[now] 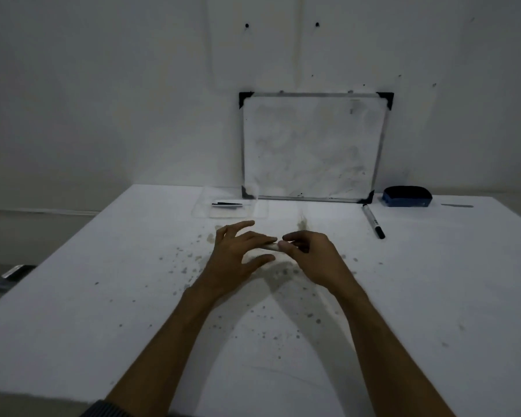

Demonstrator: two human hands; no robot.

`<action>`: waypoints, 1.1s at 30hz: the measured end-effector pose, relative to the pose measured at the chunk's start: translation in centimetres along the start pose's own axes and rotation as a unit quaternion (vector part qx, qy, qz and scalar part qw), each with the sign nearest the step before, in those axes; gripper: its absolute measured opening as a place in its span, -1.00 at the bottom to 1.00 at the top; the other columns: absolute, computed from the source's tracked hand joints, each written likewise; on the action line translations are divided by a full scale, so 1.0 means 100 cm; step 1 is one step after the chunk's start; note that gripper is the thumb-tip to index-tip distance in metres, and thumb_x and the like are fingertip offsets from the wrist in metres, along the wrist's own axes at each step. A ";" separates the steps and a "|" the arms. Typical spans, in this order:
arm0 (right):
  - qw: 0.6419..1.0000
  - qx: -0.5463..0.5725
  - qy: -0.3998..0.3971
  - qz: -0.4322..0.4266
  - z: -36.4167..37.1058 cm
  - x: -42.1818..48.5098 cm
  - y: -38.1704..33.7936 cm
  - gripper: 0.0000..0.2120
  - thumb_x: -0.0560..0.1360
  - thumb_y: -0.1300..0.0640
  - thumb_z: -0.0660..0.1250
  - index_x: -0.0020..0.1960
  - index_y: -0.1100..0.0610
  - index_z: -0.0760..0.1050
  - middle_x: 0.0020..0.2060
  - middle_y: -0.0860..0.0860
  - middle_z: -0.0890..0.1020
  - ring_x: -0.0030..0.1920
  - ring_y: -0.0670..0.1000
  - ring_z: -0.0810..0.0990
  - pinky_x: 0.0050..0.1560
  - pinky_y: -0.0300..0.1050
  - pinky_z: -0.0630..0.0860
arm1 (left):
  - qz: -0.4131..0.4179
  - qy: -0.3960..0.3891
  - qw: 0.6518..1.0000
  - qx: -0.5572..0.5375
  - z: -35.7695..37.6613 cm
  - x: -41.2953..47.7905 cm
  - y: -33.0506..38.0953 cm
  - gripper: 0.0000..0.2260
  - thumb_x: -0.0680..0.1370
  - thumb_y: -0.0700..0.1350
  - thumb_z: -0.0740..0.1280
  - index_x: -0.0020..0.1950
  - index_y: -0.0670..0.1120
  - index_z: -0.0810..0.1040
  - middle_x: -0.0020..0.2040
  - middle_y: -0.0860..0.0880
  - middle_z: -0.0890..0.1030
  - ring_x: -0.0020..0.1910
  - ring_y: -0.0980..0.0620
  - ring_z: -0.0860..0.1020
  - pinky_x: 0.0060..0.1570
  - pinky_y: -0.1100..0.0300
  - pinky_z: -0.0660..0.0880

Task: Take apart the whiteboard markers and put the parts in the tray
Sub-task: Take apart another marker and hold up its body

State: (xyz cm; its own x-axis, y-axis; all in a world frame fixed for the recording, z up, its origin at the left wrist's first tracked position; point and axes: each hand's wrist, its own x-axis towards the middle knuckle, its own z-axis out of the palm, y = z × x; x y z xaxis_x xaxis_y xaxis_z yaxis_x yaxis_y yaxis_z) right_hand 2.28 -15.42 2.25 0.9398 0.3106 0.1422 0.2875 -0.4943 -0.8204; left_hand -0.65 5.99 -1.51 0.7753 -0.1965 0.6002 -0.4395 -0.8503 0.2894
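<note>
Both hands meet over the middle of the white table (103, 296). My left hand (238, 254) grips a pale marker barrel (269, 246) between thumb and fingers. My right hand (310, 254) pinches the barrel's right end, most of which is hidden by the fingers. A clear plastic tray (203, 210) sits at the back of the table, and a dark, thin marker part (226, 203) lies inside it. A whole marker (373, 221) with a black cap lies on the table to the right, apart from both hands.
A small whiteboard (312, 145) leans against the wall behind the tray. A blue eraser (407, 196) rests at the back right. Ink spots dot the table around the hands. The table's left edge runs diagonally, with dark objects (9, 275) below it.
</note>
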 end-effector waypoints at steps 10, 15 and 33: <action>0.965 -0.253 0.019 -0.057 0.057 0.050 -0.002 -0.66 0.57 -0.09 0.36 0.33 -0.08 0.56 0.18 -0.03 0.66 0.25 0.14 0.52 0.29 0.08 0.31 | -0.264 0.091 0.938 -0.207 -0.031 -0.032 -0.046 -0.74 0.61 0.01 0.41 0.28 0.00 0.68 -0.02 0.08 0.75 -0.02 0.18 0.69 0.05 0.18 0.62; 0.957 -0.278 0.023 -0.076 0.069 0.058 0.002 -0.78 0.57 -0.11 0.35 0.14 -0.09 0.67 0.11 0.00 0.67 0.18 0.14 0.53 0.21 0.09 0.33 | -0.292 0.065 0.929 -0.219 -0.027 -0.028 -0.044 -0.83 0.64 0.03 0.36 0.15 0.03 0.68 -0.12 0.06 0.74 -0.19 0.08 0.69 -0.07 0.07 0.68; 0.872 0.452 0.155 0.108 -0.011 0.032 0.062 -0.72 0.60 0.10 0.37 0.28 0.14 0.64 0.07 0.06 0.69 0.02 -0.02 0.65 0.13 -0.14 0.63 | -0.265 -0.012 0.893 -0.364 0.030 0.030 0.010 -0.74 0.56 0.09 0.45 0.24 0.11 0.71 -0.05 -0.09 0.73 -0.15 -0.10 0.61 -0.17 0.24 0.50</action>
State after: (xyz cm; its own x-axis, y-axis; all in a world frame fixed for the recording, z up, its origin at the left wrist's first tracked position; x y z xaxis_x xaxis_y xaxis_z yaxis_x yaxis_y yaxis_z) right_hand 7.29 -18.41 -1.78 0.9990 -0.0148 -0.0411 -0.0327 0.3720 -0.9277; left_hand 2.62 3.05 -1.68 0.9675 0.1222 0.2214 -0.1792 -0.2865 0.9412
